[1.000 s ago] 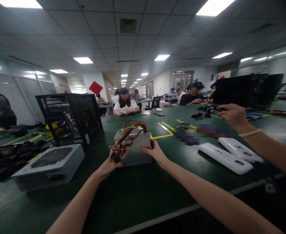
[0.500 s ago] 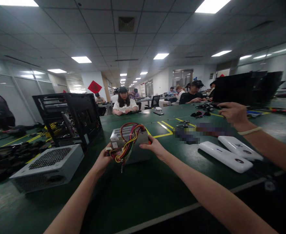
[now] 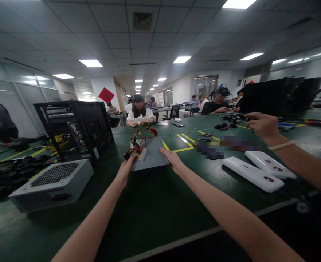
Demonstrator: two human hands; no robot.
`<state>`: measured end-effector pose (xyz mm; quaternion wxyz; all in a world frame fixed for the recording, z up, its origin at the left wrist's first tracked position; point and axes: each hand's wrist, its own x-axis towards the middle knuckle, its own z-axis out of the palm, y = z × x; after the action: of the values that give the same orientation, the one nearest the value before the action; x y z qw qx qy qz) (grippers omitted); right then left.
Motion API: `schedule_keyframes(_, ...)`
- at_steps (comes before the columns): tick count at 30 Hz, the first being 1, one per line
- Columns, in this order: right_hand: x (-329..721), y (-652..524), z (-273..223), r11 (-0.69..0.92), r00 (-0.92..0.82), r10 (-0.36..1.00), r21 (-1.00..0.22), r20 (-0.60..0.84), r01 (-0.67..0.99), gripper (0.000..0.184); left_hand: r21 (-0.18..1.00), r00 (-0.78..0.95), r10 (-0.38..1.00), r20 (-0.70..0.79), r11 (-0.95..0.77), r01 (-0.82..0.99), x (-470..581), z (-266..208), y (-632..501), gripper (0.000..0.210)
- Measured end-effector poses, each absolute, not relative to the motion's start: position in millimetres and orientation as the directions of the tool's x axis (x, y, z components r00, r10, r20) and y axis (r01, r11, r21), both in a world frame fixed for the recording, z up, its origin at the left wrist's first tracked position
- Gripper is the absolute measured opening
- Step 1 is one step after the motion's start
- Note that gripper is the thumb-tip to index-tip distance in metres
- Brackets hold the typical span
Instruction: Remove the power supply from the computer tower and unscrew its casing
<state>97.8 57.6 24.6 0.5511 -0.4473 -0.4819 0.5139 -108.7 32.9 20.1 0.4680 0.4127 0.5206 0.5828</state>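
Observation:
Between my hands is a grey metal computer power supply (image 3: 152, 157), its flat face turned up toward me. A bundle of coloured cables (image 3: 144, 131) with a white connector lies over its far and left side. My left hand (image 3: 126, 168) grips the left edge, close to the connectors. On the opposite edge, my right hand (image 3: 171, 158) is closed with the thumb on top. Fingers under the unit are hidden. Left of my left arm sits a second power supply (image 3: 53, 183) with a round-holed grille, in front of a black computer case (image 3: 94, 127).
Two white power banks (image 3: 251, 174) lie at right, below another person's hand (image 3: 262, 125). Black cables (image 3: 7, 174) are heaped at far left. A dark monitor (image 3: 269, 98) stands at the back right. A person (image 3: 140, 114) sits across the green table (image 3: 160, 214).
The power supply has been tipped, so its plain grey face now shows and its cables have swung to the far side. Both my hands have turned with it.

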Motion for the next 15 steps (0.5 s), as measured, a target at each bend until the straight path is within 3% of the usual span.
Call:
schedule_keyframes(5,102,58,19,0.082,0.056,0.995,-0.995,0.079,-0.057,0.034,0.998,-0.132,0.991,-0.011,0.002,-0.069,-103,16,25,0.047)
schedule_keyframes(11,108,47,19,0.081,0.075,0.994,-0.996,0.083,0.031,0.038,1.0,-0.181,0.983,-0.019,0.016,-0.019,-98,13,16,0.045)
schedule_keyframes(15,111,37,20,0.101,0.063,0.992,-0.992,0.106,0.08,0.036,0.998,-0.139,0.989,0.059,-0.058,0.006,-97,10,5,0.049)
